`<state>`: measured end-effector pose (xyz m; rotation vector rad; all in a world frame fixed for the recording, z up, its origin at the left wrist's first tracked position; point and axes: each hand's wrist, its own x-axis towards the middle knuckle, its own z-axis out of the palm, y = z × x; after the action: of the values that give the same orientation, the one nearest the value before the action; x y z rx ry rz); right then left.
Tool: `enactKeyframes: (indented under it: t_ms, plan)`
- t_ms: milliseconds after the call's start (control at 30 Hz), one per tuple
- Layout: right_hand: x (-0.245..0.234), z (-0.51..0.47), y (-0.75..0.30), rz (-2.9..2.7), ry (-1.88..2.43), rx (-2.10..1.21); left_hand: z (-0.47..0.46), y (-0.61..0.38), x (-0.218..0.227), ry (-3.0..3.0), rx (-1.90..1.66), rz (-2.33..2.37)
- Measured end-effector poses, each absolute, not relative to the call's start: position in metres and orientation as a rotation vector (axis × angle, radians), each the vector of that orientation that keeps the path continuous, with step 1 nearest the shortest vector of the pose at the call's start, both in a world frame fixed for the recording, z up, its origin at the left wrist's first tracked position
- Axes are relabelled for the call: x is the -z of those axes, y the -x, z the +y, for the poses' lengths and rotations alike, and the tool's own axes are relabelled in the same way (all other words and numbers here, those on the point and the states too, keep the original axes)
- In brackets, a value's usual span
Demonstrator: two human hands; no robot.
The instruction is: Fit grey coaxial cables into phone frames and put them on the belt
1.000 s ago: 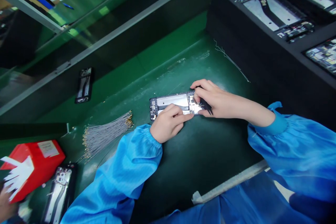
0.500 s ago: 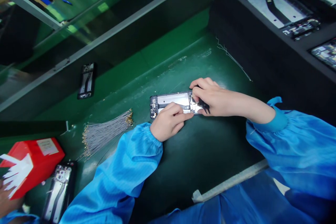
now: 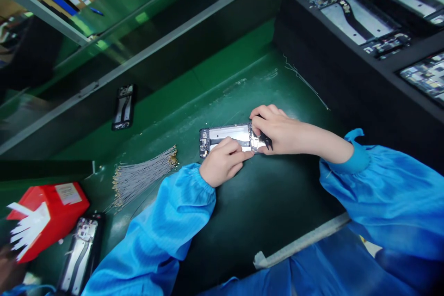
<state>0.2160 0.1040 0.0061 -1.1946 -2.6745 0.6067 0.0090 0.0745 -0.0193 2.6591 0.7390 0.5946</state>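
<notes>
An opened smartphone (image 3: pixel 229 132), its circuit boards and silvery battery bay showing, lies lengthwise on the green bench mat. My left hand (image 3: pixel 225 163) rests across its near long edge, closed, with the index finger reaching towards the board at the right end. Over that right end my right hand (image 3: pixel 277 132) is curled, its fingertips at the far edge and the board, its thumb at the near edge. Black tweezers (image 3: pixel 268 142) are tucked in my right hand, their two points sticking out below the palm. Both hands hide parts of the phone, and the exact fingertip contact cannot be made out.
A bundle of thin grey cables (image 3: pixel 144 178) lies left of the phone. Further left are a red box (image 3: pixel 57 212) with white strips, another opened phone (image 3: pixel 81 252) and a co-worker's blurred hand (image 3: pixel 10 268). A black foam tray (image 3: pixel 312 51) holding several phones stands at right.
The view has shifted slightly, so the surroundings sit a little differently in the picture. Both hands stay at the phone in nearly the same pose.
</notes>
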Motion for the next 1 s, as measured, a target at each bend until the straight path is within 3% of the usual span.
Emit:
enactKeyframes:
  t_ms: [667,1000]
  plan:
    - [-0.014,0.106,-0.196,-2.774,1.406,-0.539,0.076,-0.012,0.02,-2.422,-0.741,0.752]
    - [0.001,0.111,-0.21,-2.729,1.003,-0.577,0.074,-0.014,0.019,-2.442,-0.758,0.929]
